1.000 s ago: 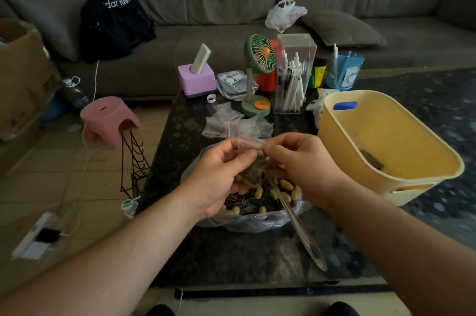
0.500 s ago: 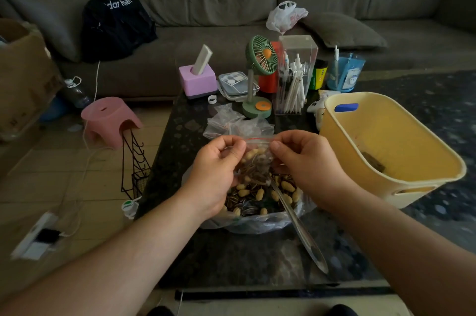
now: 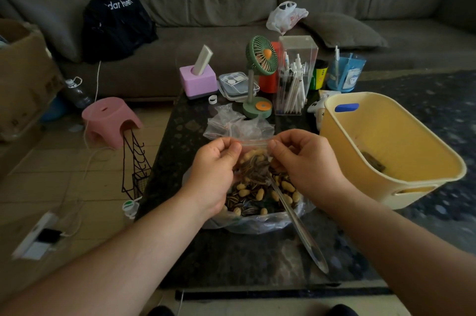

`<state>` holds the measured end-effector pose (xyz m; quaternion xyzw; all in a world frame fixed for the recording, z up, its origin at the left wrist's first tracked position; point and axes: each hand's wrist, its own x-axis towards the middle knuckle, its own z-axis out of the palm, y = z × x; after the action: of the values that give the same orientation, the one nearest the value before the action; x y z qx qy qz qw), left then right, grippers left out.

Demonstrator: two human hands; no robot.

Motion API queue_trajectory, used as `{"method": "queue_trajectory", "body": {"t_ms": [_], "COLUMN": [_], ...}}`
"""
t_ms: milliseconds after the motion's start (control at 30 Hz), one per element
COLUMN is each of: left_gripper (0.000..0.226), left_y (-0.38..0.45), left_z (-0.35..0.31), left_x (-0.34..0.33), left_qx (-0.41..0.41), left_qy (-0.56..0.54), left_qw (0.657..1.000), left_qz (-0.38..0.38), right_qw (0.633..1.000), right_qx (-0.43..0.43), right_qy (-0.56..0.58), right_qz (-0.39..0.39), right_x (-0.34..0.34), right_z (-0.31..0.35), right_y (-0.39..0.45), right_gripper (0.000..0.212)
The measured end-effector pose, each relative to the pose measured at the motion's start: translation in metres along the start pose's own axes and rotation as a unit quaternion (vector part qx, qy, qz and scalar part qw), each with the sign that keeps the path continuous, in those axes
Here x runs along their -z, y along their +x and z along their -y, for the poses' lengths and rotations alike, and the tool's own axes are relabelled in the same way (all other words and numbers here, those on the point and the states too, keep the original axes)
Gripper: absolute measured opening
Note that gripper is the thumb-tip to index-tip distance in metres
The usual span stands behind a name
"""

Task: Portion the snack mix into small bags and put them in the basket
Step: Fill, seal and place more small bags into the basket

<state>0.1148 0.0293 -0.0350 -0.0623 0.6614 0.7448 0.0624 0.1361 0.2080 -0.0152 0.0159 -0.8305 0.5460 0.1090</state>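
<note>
Hands have come up and spread apart over the last second, so the little bag (image 3: 253,158) now hangs stretched between them with its zip strip pulled taut. That looks like sealing, meaning this portion is about ready for the basket.

Going left to right: left hand (image 3: 215,174) pinches the bag's left top corner, thumb and fingers curled on the plastic. The bag sits in the middle, just above the big open bag of mix (image 3: 257,199), mouth up, zip edge running side to side, nuts and seeds sagging below. Right hand (image 3: 304,161) pinches the other corner the same way. Spoon (image 3: 296,223) rests in the mix, handle pointing toward the person. Basket (image 3: 438,156) is off to the right with one dark packet inside, I think.
</note>
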Motion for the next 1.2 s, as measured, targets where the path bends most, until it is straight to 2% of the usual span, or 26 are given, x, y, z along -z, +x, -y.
{"method": "queue_trajectory", "body": {"t_ms": [100,200,467,667,900,1200], "left_gripper": [0.027,0.022,0.018,0.015,0.018,0.017], "left_y": [0.002,0.0024,-0.0022,-0.0049,-0.0055,-0.0071], "left_z": [0.0019,0.0022,-0.0015,-0.0025,-0.0019,-0.0023], "left_x": [-0.0003,-0.0008,-0.0014,-0.0005,-0.0019,-0.0039], "left_qx": [-0.005,-0.003,-0.015,-0.037,-0.043,-0.052], "left_qy": [0.022,0.013,-0.008,0.002,0.012,0.025], "left_qw": [1.0,1.0,1.0,0.999,0.999,0.998], "left_qz": [-0.017,-0.027,0.005,0.01,0.017,0.006], "right_qw": [1.0,1.0,0.999,0.999,0.998,0.998], "right_qx": [0.007,0.01,0.032,0.014,0.044,0.019], "right_qy": [-0.002,0.011,-0.036,0.016,-0.004,0.026], "right_qz": [0.004,0.019,0.011,0.029,0.038,0.045], "right_x": [-0.003,-0.0064,-0.007,-0.006,-0.0085,-0.0095], "right_z": [-0.0022,-0.0029,0.0024,0.0007,0.0034,0.0016], "right_y": [0.0005,0.0005,0.0004,0.0003,-0.0024,0.0], "right_gripper": [0.01,0.006,0.012,0.008,0.01,0.006]}}
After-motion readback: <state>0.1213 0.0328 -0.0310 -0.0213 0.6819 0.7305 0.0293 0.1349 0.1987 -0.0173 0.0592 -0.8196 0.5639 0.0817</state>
